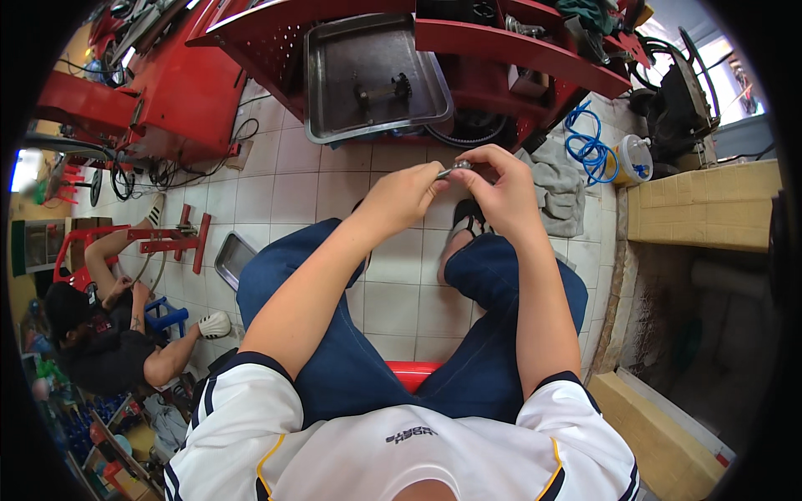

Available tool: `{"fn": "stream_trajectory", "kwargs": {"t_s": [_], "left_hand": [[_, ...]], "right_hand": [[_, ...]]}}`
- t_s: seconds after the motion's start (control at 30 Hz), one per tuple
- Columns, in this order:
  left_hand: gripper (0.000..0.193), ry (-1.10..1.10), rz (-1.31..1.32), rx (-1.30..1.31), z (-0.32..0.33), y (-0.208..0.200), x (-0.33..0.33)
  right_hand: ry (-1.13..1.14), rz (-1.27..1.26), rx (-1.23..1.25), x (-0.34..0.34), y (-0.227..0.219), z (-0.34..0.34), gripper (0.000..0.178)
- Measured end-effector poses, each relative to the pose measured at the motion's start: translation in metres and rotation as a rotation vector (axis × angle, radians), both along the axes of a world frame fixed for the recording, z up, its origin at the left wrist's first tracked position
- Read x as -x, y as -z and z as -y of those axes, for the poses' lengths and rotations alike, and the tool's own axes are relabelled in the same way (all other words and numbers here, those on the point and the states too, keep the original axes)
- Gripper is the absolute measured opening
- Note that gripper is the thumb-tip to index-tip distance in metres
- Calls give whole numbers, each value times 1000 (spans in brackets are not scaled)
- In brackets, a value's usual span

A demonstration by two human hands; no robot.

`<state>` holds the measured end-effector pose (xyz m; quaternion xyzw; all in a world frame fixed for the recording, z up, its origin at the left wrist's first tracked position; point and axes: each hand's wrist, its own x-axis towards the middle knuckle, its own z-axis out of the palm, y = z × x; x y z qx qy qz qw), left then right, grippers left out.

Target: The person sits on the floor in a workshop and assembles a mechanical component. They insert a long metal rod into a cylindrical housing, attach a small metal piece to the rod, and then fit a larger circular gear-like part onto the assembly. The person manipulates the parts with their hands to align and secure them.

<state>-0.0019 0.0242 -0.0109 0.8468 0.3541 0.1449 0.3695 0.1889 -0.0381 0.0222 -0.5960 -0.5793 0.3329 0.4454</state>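
Red shelving borders the white-tiled floor, with probably a window at right.

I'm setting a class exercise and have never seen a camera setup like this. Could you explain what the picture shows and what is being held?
There is no robot here, just a seated person using two bare hands. The only picture comes from the left of two wide fisheye cameras worn on the head, looking down, so straight edges bend near the rim. The left hand and right hand meet at a small metal part, gripped by the fingers of both; its exact kind is too small to tell. Beyond them, a metal tray bears a dark toothed part. To the right, a grey cloth lies on the tiled floor. Another person is at the left.
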Motion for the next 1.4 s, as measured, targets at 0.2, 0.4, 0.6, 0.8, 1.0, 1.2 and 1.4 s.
{"fn": "stream_trajectory", "kwargs": {"t_s": [0.2,0.4,0.6,0.8,1.0,1.2,1.4], "left_hand": [[25,-122,495,159,26,-20,-18],[25,-151,517,248,30,-16,-17],[31,-123,645,569,36,-22,-17],[33,-56,757,1057,36,-28,-16],[30,-112,698,772,38,-24,-16],[17,-284,448,-176,35,-13,-26],[16,-289,456,-92,38,-16,-25]], "right_hand": [[14,-733,70,3,2,-3,19],[13,-902,62,11,5,-1,18],[-23,-888,51,11,0,0,18],[-126,-924,74,3,2,3,25],[-112,-912,136,7,-4,0,25],[146,-839,104,26,-4,-1,26],[91,-833,109,21,-6,-3,29]]}}
